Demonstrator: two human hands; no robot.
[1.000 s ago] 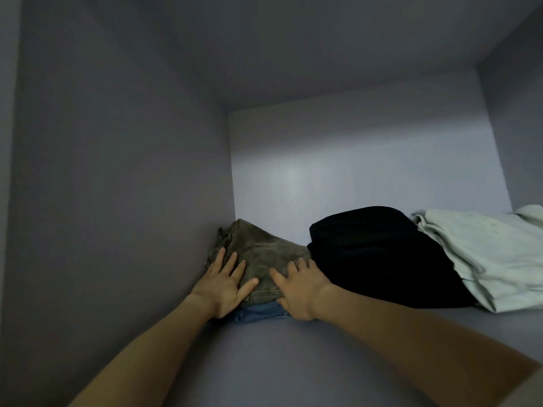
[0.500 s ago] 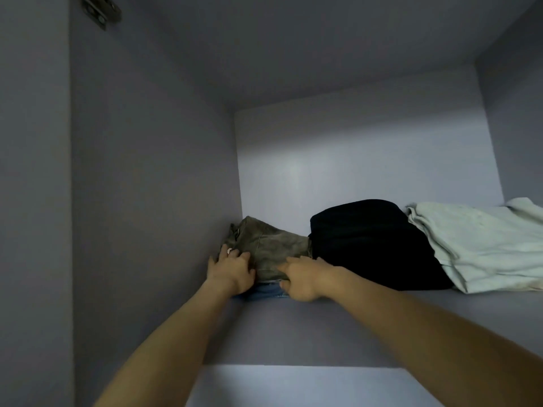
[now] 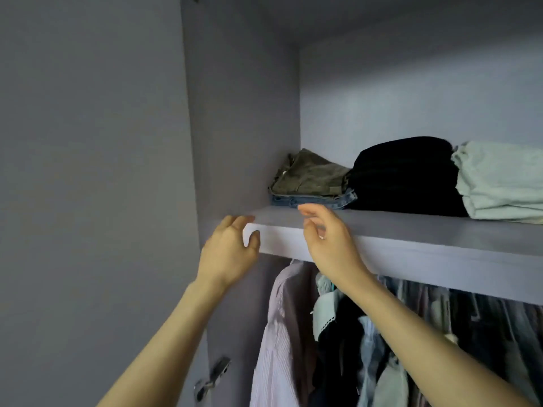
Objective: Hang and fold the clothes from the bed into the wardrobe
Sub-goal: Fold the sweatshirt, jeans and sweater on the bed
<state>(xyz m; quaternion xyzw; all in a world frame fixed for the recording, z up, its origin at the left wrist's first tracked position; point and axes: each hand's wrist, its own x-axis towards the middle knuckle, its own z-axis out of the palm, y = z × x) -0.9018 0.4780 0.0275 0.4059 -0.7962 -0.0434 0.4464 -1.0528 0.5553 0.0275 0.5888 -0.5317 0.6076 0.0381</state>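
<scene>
Folded olive-green garment (image 3: 308, 176) lying on top of a folded blue denim piece (image 3: 317, 201), the two forming a small stack in the left rear corner of the wardrobe's upper shelf (image 3: 411, 230). The olive cloth is creased, with a seam or hem along its right front edge; only a thin strip of the denim shows beneath it. Touching the stack on its right is a bulky folded black garment (image 3: 405, 177), and against that a pile of pale mint-green folded cloth (image 3: 499, 183), cut off by the right edge of the view. No brand, label or writing can be read on any piece.

Both hands are raised in front of the shelf's front edge, apart from the clothes. The left hand (image 3: 230, 254) has loosely curled, relaxed fingers at the shelf's left end; its grip is empty. The right hand (image 3: 329, 239) has its fingertips just before the denim edge, fingers relaxed, holding nothing; whether it touches the shelf cannot be told.

Below the shelf hang several garments: a pale striped shirt (image 3: 279, 333) at left, then dark and light blue pieces (image 3: 367, 348) crowded together, their shapes hard to separate and partly hidden by the right forearm. The rail and hangers are mostly concealed by the shelf. A metal hinge (image 3: 213, 377) sits on the wardrobe's left side panel (image 3: 241, 127), low in the view and blurred.
</scene>
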